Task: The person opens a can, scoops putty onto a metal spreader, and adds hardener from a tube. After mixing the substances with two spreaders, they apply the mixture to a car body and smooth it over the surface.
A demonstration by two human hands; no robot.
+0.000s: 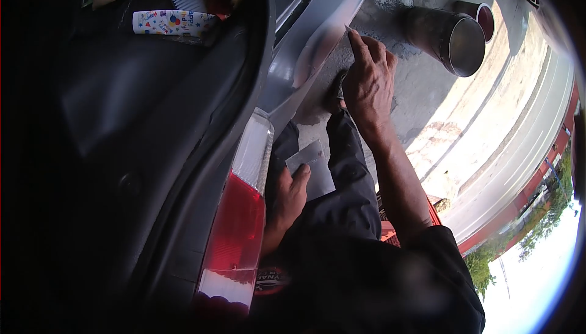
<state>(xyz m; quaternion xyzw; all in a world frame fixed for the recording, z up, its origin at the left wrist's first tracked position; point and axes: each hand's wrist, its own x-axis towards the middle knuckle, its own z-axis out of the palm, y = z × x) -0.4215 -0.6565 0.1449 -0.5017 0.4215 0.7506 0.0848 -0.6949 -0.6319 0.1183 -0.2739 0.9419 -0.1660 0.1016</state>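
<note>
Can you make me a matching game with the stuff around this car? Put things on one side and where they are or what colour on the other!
Things:
1. tail light
2. metal cans
3. paper cup
4. small grey sheet

Matches:
A. standing on the concrete ground
B. red and clear
C. held in one hand
D. inside the open trunk, printed with coloured letters

Pairs: 1-B, 2-A, 3-D, 4-C

Left hand's fingers [300,174] behind card [304,156]
</note>
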